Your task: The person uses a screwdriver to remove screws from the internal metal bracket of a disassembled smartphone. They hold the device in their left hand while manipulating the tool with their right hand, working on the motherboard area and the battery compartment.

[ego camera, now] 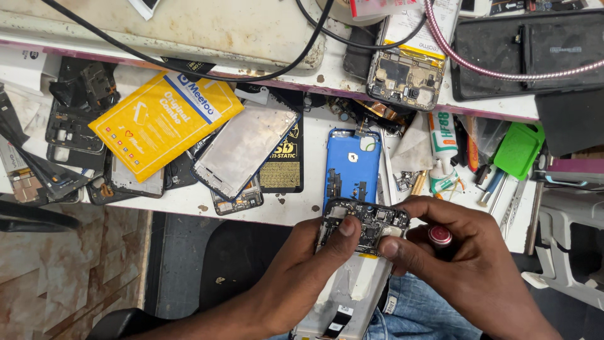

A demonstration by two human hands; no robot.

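An opened phone (360, 252) with its back removed is held over the lap, just off the near edge of the desk (296, 211), its exposed board uppermost and its lower end running down toward the bottom of the view. The left hand (308, 271) is closed around the phone's left side, the thumb pressed onto the upper board. The right hand (465, 252) is wrapped about a tool with a red cap (440, 235), its forefinger tip laid against the board's right edge. A steady result is judged to depend on the frame being pinched by its sides only, the tool being kept square to the board, and pressure being kept light so that nothing slips across the small parts. On the desk just beyond, a blue back cover (352, 165) lies flat; a white glue tube (443, 141) and a green plastic piece (519, 149) rest toward the right edge. Farther left, a bare metal plate (244, 148) and a yellow packet (165, 119) lie among loose frames. At the far edge a second stripped phone (408, 69) is seen beneath a pink braided cable (497, 70)
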